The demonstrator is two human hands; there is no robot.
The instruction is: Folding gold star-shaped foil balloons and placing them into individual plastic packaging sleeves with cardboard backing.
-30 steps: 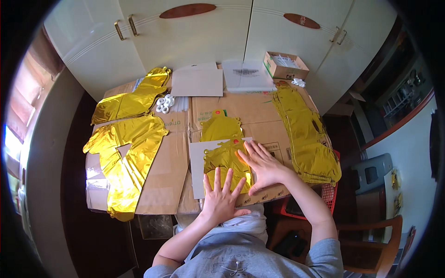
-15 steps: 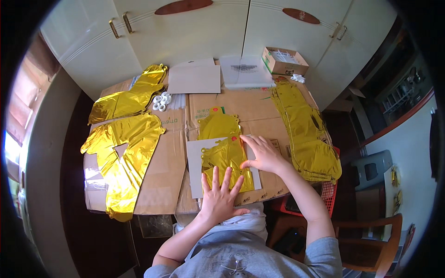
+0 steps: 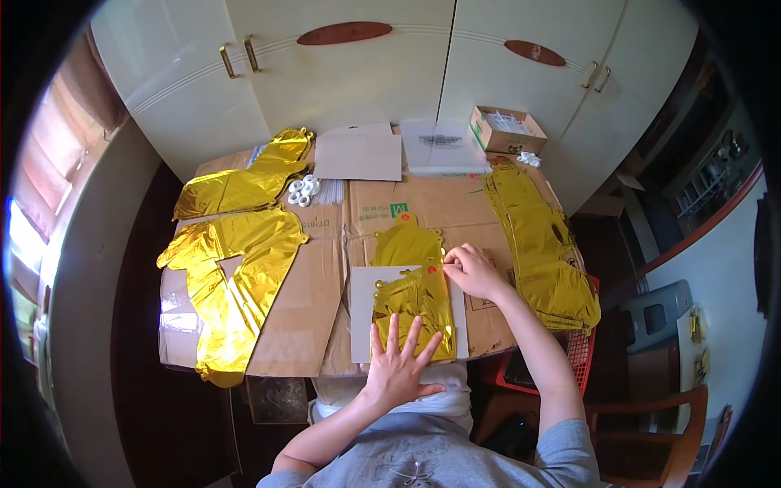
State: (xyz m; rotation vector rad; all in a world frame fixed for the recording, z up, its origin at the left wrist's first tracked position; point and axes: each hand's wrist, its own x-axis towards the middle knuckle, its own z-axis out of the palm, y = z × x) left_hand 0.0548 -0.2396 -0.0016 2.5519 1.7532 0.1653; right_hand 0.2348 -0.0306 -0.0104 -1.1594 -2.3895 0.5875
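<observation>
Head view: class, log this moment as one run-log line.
left hand: flat on gold foil balloon | right hand: pinching its top edge | under: grey card

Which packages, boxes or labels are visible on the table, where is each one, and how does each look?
Small cardboard box: far right corner of the table, open, brown, with whitish contents.
Clear plastic packet: far edge, left of the box, flat, with a dark printed patch.
Flattened cardboard cartons: covering the tabletop, brown, with a green printed mark.
Small red stickers: on the folded gold foil balloon, near the right hand.
</observation>
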